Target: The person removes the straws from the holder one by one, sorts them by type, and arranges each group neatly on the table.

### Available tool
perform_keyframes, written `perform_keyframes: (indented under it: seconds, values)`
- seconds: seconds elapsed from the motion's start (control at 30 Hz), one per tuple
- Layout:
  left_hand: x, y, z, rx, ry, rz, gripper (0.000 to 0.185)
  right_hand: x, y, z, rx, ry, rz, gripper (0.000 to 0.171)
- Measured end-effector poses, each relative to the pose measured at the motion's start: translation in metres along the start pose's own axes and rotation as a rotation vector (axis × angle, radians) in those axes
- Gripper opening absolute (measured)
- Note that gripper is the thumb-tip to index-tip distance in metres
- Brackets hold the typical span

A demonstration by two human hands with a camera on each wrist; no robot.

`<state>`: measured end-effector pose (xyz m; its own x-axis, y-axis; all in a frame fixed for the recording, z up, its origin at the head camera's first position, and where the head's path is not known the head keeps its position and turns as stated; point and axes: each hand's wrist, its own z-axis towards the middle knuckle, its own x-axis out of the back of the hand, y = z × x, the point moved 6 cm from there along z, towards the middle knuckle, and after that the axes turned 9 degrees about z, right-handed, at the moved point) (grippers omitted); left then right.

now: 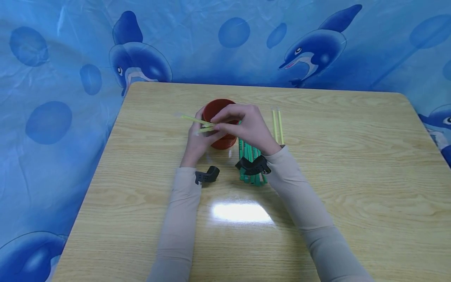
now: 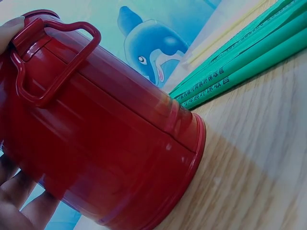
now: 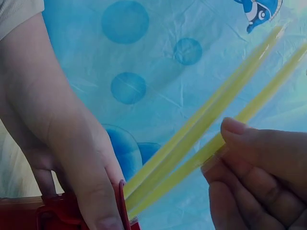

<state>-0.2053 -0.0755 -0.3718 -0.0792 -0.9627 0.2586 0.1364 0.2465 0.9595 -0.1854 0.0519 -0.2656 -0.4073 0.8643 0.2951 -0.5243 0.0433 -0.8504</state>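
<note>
A red metal bucket with a small wire side handle stands on the table. My left hand grips it, thumb near the rim and fingers around the wall. Yellow straws in clear wrappers stick out of its mouth, over the rim beside the left thumb. My right hand is over the mouth, pinching one wrapped yellow straw between thumb and fingers. The lower end of that straw reaches the bucket rim. What else lies inside the bucket is hidden by the right hand.
Several green printed sticks lie in a bundle right of the bucket, partly under the right wrist. Two yellow straws lie farther right on the wooden table. A blue dolphin-print sheet hangs behind the table.
</note>
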Motion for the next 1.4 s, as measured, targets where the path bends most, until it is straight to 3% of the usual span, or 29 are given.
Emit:
perform_keyframes:
  seconds: [0.27, 0.63, 0.93, 1.4]
  values:
    - [-0.001, -0.004, 0.003, -0.045, 0.027, -0.010, 0.081, 0.009, -0.005, 0.001, 0.028, 0.072, -0.006, 0.008]
    - [0.000, -0.003, 0.001, -0.013, 0.019, -0.028, 0.080, 0.026, -0.012, 0.003, 0.085, 0.215, 0.047, 0.006]
    - [0.002, 0.029, -0.011, -0.038, 0.002, -0.042, 0.076, 0.039, -0.021, 0.001, 0.140, 0.300, 0.069, 0.007]
    - [0.002, 0.033, -0.013, -0.041, 0.000, -0.054, 0.076, 0.054, -0.037, -0.006, 0.201, 0.359, 0.125, 0.009]
